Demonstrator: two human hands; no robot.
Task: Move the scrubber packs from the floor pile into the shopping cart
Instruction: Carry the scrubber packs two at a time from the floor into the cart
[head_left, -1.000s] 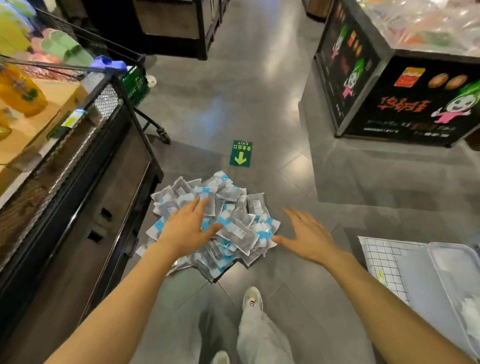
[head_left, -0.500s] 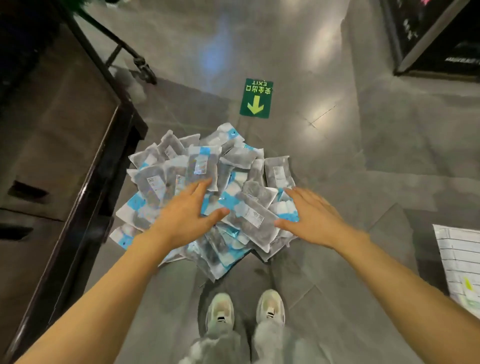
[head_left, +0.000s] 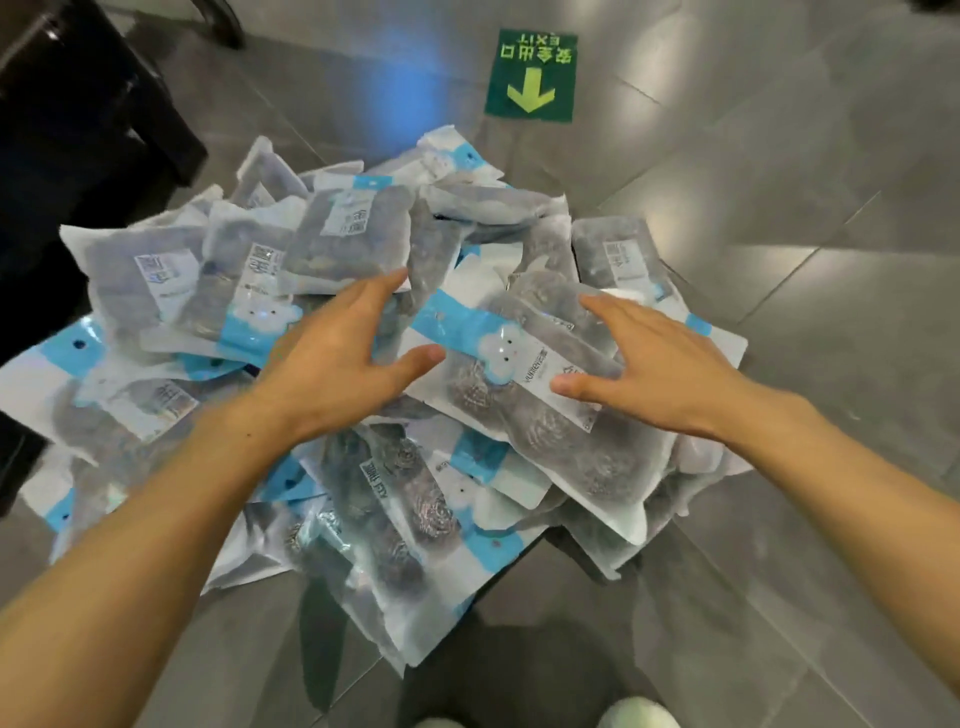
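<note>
Head camera view, looking down: both hands reach over a pile of scrubber packs (head_left: 363, 364) on the grey floor. Left hand (head_left: 332, 358) and right hand (head_left: 649, 364) have fingers spread and straight, gripping nothing, flanking the top pack (head_left: 530, 395). Beyond the fingertips lies a green exit sticker (head_left: 531, 75)

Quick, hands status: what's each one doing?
Left hand: open, fingers spread over the scrubber packs, holding nothing.
Right hand: open, holding nothing.
</note>
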